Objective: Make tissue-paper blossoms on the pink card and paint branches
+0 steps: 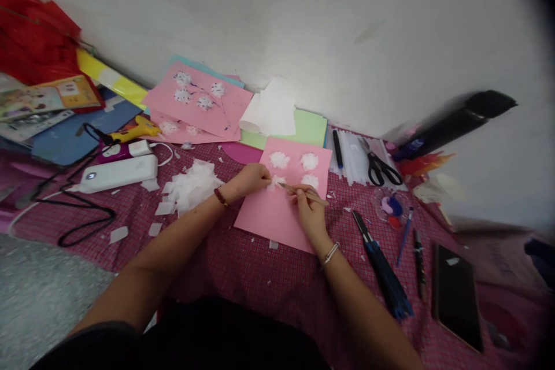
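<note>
Sticking a white tuft (276, 181) to the pink sheet (269, 214), apparently, your right hand (310, 213) grasps a slim stick (317, 199); your left hand's (251, 180) grip I can't tell. Next calls for light pressing.

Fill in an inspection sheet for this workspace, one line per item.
Surface: red checked cloth, strewn with paper scraps.
Job's things: pink sheet bearing white tufts; white paper pile to its left.
Clutter: scissors, what looks like a cutter and a black phone-like device, all on the right.
Hands: left hand at the sheet, grip unclear; right hand holds a thin pointed stick.
Cables: black cable looped at left; white cable near it.
Surroundings: pale wall behind; speckled floor lower left.
</note>
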{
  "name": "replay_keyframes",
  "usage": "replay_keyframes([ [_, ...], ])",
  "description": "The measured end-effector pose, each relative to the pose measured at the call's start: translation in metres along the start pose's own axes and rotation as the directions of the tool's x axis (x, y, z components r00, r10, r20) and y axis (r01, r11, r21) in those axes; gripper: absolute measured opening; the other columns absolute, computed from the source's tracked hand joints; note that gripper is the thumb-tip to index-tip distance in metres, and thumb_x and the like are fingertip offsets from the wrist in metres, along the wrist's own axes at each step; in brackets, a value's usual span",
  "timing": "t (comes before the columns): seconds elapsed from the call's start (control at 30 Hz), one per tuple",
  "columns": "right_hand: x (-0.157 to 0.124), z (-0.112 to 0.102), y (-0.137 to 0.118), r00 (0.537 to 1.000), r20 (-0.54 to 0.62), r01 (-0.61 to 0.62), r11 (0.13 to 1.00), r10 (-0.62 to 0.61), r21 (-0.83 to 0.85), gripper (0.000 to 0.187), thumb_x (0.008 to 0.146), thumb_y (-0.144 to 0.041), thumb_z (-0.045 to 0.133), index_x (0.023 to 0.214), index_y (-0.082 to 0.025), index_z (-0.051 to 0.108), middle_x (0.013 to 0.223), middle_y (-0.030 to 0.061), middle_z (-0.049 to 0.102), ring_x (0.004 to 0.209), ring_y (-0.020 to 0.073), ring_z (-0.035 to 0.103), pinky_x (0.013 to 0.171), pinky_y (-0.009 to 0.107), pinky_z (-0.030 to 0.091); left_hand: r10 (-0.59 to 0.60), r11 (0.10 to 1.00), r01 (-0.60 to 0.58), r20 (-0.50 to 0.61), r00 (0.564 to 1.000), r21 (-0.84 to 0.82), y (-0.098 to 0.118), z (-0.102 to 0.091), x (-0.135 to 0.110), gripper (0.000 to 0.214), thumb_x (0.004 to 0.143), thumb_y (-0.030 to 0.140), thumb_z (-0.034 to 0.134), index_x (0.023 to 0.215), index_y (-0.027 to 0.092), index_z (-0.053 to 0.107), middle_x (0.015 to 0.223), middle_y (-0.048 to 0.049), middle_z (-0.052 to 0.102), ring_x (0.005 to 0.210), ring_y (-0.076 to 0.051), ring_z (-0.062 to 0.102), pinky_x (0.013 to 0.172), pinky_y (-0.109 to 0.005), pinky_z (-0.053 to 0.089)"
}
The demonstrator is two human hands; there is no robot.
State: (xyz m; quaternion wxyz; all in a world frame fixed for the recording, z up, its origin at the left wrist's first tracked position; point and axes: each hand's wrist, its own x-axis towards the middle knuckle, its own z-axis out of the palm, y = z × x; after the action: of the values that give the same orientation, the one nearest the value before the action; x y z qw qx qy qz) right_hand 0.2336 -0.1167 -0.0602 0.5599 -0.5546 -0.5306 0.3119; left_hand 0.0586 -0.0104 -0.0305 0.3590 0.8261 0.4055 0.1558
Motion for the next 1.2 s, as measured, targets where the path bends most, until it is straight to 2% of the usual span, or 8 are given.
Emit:
replay_keyframes([
  [0.23, -0.007, -0.002, -0.004, 0.999, -0.033, 0.03, 0.996, -0.027, 0.086, 0.017, 0.09, -0.026, 0.047, 0.083, -0.02, 0.062, 0.079, 0.002, 0.063, 0.07, 0.0151, 0.059, 0.068, 0.03, 0.049, -0.009, 0.995, 0.017, -0.087, 0.996, 0.095, 0.001, 0.008, 0.002, 0.018, 0.07, 0.015, 0.05, 0.054, 0.012, 0.057, 0.056, -0.0028, 0.055, 0.06, -0.013, 0.047, 0.058, -0.023, 0.032],
  [0.43, -0.005, 0.002, -0.002, 0.997, 0.045, 0.056, 0.998, -0.057, 0.02, 0.019, 0.09, -0.026, 0.046, 0.085, -0.021, 0.064, 0.081, 0.0024, 0.063, 0.07, 0.0154, 0.058, 0.065, 0.03, 0.049, 0.009, 0.992, 0.004, -0.1, 0.995, 0.125, 0.0, 0.014, 0.005, 0.02, 0.071, 0.016, 0.05, 0.053, 0.012, 0.058, 0.059, -0.0032, 0.057, 0.057, -0.012, 0.047, 0.055, -0.025, 0.029],
  [0.7, -0.006, 0.002, 0.003, 0.995, 0.071, 0.081, 0.992, -0.074, -0.093, 0.021, 0.09, -0.024, 0.044, 0.086, -0.022, 0.065, 0.082, 0.0024, 0.064, 0.076, 0.017, 0.06, 0.072, 0.032, 0.048, 0.014, 0.996, -0.004, -0.106, 0.994, 0.094, -0.002, 0.017, 0.006, 0.018, 0.072, 0.017, 0.052, 0.056, 0.012, 0.06, 0.059, -0.0025, 0.058, 0.058, -0.011, 0.047, 0.056, -0.024, 0.03],
  [0.77, -0.006, 0.002, 0.003, 0.995, 0.058, 0.081, 0.991, -0.075, -0.109, 0.021, 0.09, -0.024, 0.044, 0.085, -0.022, 0.065, 0.083, 0.0023, 0.064, 0.077, 0.0169, 0.06, 0.074, 0.032, 0.048, 0.009, 0.997, -0.001, -0.115, 0.993, 0.077, -0.005, 0.017, 0.006, 0.016, 0.074, 0.017, 0.052, 0.063, 0.012, 0.063, 0.061, -0.002, 0.059, 0.058, -0.011, 0.049, 0.056, -0.023, 0.031],
  [0.83, -0.007, 0.002, 0.003, 0.996, 0.055, 0.08, 0.99, -0.074, -0.117, 0.021, 0.09, -0.024, 0.044, 0.085, -0.022, 0.064, 0.083, 0.0023, 0.064, 0.077, 0.0169, 0.06, 0.074, 0.032, 0.048, -0.012, 0.999, 0.017, -0.147, 0.989, 0.031, -0.009, 0.018, 0.006, 0.016, 0.076, 0.018, 0.052, 0.08, 0.011, 0.066, 0.065, -0.0016, 0.061, 0.06, -0.012, 0.051, 0.056, -0.022, 0.034],
  [0.93, -0.007, 0.002, 0.003, 0.995, 0.067, 0.081, 0.988, -0.073, -0.129, 0.021, 0.09, -0.025, 0.043, 0.086, -0.022, 0.064, 0.083, 0.0024, 0.064, 0.077, 0.0168, 0.06, 0.075, 0.032, 0.048, -0.071, 0.996, 0.06, -0.194, 0.978, -0.065, -0.015, 0.018, 0.007, 0.028, 0.077, 0.019, 0.053, 0.101, 0.01, 0.064, 0.067, -0.0009, 0.061, 0.061, -0.011, 0.053, 0.056, -0.021, 0.036],
  [1.2, -0.006, 0.001, 0.001, 0.987, 0.139, 0.106, 0.972, -0.077, -0.211, 0.02, 0.089, -0.027, 0.044, 0.093, -0.022, 0.064, 0.09, 0.0033, 0.066, 0.082, 0.0178, 0.062, 0.078, 0.032, 0.048, -0.124, 0.985, 0.1, -0.172, 0.977, -0.143, -0.019, 0.014, 0.008, 0.031, 0.076, 0.015, 0.05, 0.103, 0.009, 0.063, 0.065, 0.0004, 0.057, 0.056, -0.009, 0.048, 0.051, -0.02, 0.034],
])
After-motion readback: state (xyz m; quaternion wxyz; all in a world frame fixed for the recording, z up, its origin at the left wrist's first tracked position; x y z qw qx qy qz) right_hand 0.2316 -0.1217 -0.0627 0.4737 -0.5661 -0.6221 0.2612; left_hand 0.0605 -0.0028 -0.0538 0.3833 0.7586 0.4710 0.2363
